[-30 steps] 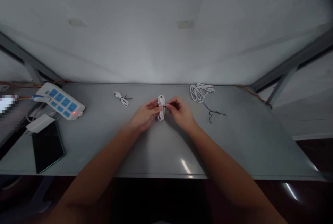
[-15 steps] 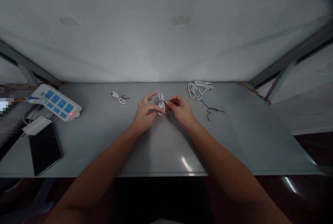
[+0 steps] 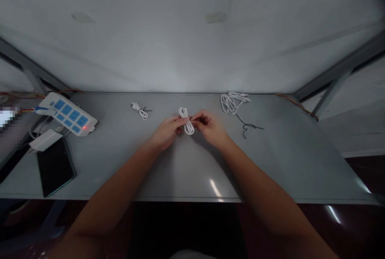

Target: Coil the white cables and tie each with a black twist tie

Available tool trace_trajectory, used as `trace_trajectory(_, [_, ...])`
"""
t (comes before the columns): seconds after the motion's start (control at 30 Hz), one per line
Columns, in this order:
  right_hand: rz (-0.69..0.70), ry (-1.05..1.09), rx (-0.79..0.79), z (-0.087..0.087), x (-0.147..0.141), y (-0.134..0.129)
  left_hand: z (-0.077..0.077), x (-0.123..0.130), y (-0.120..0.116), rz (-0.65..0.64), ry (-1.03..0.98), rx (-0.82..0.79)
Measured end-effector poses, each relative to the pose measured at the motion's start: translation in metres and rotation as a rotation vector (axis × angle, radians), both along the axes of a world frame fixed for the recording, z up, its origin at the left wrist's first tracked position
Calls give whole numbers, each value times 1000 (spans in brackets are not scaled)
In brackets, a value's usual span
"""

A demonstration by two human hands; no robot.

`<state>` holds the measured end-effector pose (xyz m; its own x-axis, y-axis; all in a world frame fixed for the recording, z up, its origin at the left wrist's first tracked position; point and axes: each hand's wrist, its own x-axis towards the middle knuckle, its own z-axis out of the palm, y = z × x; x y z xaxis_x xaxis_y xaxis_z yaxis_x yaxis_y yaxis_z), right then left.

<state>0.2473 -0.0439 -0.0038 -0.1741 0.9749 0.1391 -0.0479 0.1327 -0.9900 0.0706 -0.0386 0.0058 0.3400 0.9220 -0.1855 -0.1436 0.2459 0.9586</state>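
Note:
A coiled white cable point(image 3: 189, 128) is held a little above the table, in front of me. My left hand point(image 3: 167, 131) grips it from the left, thumb across the middle of the coil and fingers behind. At the coil's right side, my right hand point(image 3: 211, 128) is closed in a pinch on the black twist tie, which the fingertips now mostly hide. Another white cable point(image 3: 140, 111), bound with a black tie, lies to the left. Loose white cables point(image 3: 231, 102) lie to the right at the back, with several black twist ties point(image 3: 249, 125) in front of them.
A power strip point(image 3: 69, 114) with blue sockets and a lit red light sits at the left. Near it are a white adapter point(image 3: 46, 139) and a dark tablet point(image 3: 56, 166). The grey table point(image 3: 186, 170) meets a pale wall point(image 3: 162, 50) at the back.
My left hand has gone from spread fingers beside the cable to gripping it across the middle. The coil has tilted, its lower end turned rightward. My right hand stays pinched at its side.

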Motion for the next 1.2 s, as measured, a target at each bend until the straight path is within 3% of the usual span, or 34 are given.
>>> trace_trajectory(0.13, [-51, 67, -120, -12, 0, 8, -3, -5, 0, -26, 167, 288])
trace_trajectory(0.33, [-82, 226, -293, -13, 3, 12, -17, -3, 3, 42, 439, 720])
trace_trajectory(0.5, [-180, 150, -244, -24, 6, 20, -31, -2, 6, 23, 637, 967])
trace_trajectory(0.7, [-242, -362, 61, -29, 23, 26, -33, -2, 6, 2, 952, 922])
trace_trajectory(0.87, [-174, -920, 255, -26, 32, 20, -28, -5, 3, -103, 1068, 908])
trace_trajectory(1.07, [-162, -1301, 212, -28, 25, 11, -24, -4, 1, -160, 1003, 942])
trace_trajectory(1.2, [-163, -1383, 185, -26, 24, 6, -25, -10, 10, -36, 994, 889])
